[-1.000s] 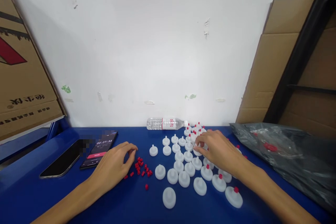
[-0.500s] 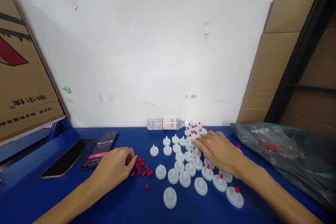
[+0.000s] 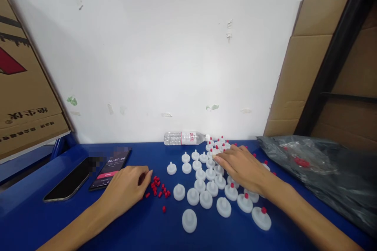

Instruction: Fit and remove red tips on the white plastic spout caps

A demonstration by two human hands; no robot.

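Note:
My left hand rests at the left edge of a small pile of red caps. Its fingers are curled, with the thumb drawn in near the index finger; what they hold, if anything, is hidden. My right hand lies low over a group of white nozzle lids, its thumb tip beside one of them and its fingers bent down out of sight. Nearest me and to the right, some lids carry a red cap on the spout, such as this capped lid. Lids at the left of the group have bare spouts.
A clear plastic bottle lies against the wall. Two phones, one showing a running timer and one dark, lie at the left. A grey plastic bag covers the right side of the blue table. Cardboard stands left.
The whole view has shifted slightly. Both hands keep nearly the same places among the caps and lids, and no lid has visibly moved.

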